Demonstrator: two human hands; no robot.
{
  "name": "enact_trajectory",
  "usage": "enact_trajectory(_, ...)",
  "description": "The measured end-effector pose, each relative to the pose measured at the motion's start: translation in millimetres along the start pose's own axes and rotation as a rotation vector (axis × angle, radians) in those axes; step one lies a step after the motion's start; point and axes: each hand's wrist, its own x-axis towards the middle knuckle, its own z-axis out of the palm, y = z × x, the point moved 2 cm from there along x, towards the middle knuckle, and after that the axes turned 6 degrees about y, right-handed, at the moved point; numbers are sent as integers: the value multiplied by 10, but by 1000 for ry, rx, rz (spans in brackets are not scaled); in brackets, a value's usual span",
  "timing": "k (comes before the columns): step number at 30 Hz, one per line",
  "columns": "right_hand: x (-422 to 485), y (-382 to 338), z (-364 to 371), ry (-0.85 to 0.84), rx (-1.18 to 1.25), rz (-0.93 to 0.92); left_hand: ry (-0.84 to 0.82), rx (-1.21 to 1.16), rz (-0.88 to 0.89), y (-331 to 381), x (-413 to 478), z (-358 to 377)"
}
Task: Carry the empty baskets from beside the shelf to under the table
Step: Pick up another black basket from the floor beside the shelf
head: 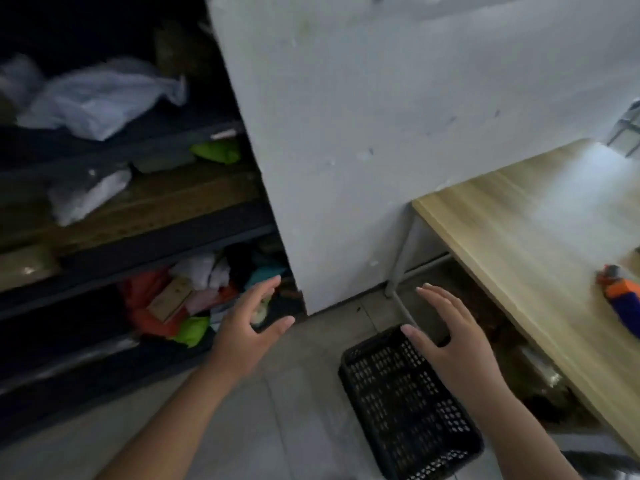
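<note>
A black perforated plastic basket (405, 407) stands empty on the grey tiled floor, between the dark shelf (145, 237) on the left and the wooden table (526, 237) on the right. My right hand (446, 337) hovers over the basket's far right corner, fingers spread, holding nothing. My left hand (249, 323) is held out to the left of the basket, in front of the shelf's bottom level, fingers apart and empty. Neither hand touches the basket.
The shelf holds plastic bags (97, 98), green pouches and a heap of coloured cloth (194, 299). A white pillar (346, 133) stands between shelf and table. An orange and blue toy (623, 299) lies on the tabletop. Metal table legs (398, 268) and dim objects sit below.
</note>
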Motion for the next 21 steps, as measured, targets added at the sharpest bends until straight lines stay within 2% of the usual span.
enact_trajectory(5,-87,-1568,740,-167,126,-283,430,103,-76,-97,-1107,-1864)
enact_trajectory(10,-817,-3194,1561,-360,223,-545,813,105,-219,-273,-2846,-3404)
enact_trajectory(16,-2164,-4707,2506,-574,312,-748,1111,192,-379,-393,-4971,-4529)
enact_trajectory(21,-3201,-5666,3239,-807,409,-857,1369,226,-520,-513,-6256,-5078)
